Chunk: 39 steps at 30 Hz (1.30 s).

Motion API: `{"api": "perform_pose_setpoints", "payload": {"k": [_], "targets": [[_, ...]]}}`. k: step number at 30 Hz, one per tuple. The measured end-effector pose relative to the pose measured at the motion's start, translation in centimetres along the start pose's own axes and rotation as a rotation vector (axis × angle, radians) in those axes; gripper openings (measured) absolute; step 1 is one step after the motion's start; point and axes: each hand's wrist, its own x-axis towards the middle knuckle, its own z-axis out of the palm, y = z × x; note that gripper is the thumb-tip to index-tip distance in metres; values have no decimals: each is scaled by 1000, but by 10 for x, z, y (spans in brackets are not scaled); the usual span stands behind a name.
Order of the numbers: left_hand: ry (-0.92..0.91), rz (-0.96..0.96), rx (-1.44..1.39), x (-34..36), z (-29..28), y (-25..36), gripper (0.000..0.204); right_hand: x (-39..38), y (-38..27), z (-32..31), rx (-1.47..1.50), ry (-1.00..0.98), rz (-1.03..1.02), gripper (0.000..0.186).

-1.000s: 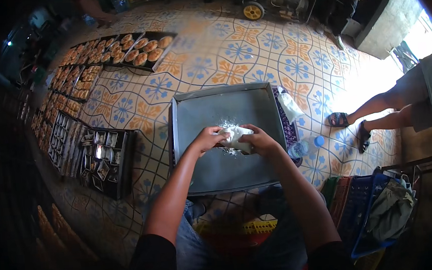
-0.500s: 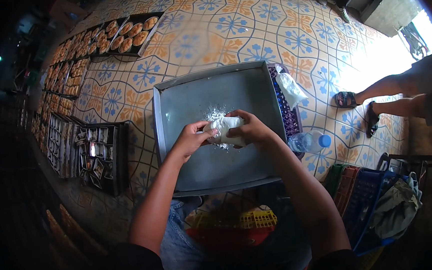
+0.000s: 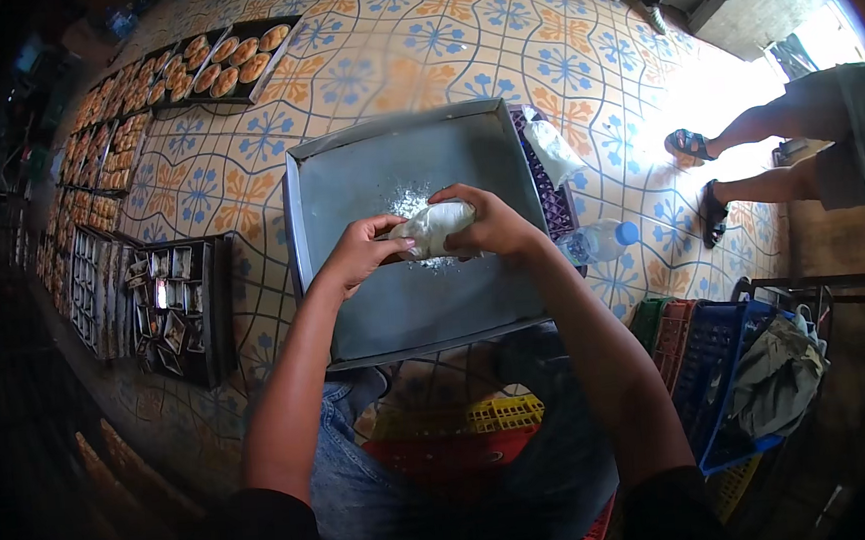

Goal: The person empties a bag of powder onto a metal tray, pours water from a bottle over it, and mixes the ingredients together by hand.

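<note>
A small plastic bag of white powder (image 3: 430,230) is gripped between my two hands. My left hand (image 3: 357,253) pinches its left end with thumb and fingers. Around its right end curl the fingers of my right hand (image 3: 490,226). Loose white powder (image 3: 410,202) lies scattered under and beyond the bag, on the floor of a large grey metal tray (image 3: 372,332). The bag is held low over the tray's middle; my hands hide its underside, and I cannot tell whether it touches the tray.
A purple crate (image 3: 559,206) shows along the tray's right side, with another white bag (image 3: 550,147) and a water bottle (image 3: 601,241). Pans of baked goods (image 3: 248,67) and metal moulds (image 3: 179,298) stand left. Right are a person's legs (image 3: 773,184) and a blue crate (image 3: 710,371).
The whole view has shifted, so the tray and floor sit slightly further left and up. Both hands still hold the bag, which has turned a little. The person's near foot at right has moved.
</note>
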Motion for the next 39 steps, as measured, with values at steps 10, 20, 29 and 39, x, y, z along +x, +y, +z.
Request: {"api": "perform_pose_setpoints", "payload": {"k": [10, 20, 29, 39], "targets": [[-85, 344, 147, -10, -7, 12, 38, -28, -46, 23, -662, 30, -467, 47], [-103, 536, 321, -27, 3, 35, 40, -42, -40, 29, -913, 156, -615, 48], [13, 541, 15, -12, 15, 26, 51, -35, -19, 21, -976, 275, -786, 55], [2, 73, -136, -6, 12, 25, 40, -28, -3, 20, -1035, 256, -723, 61]]}}
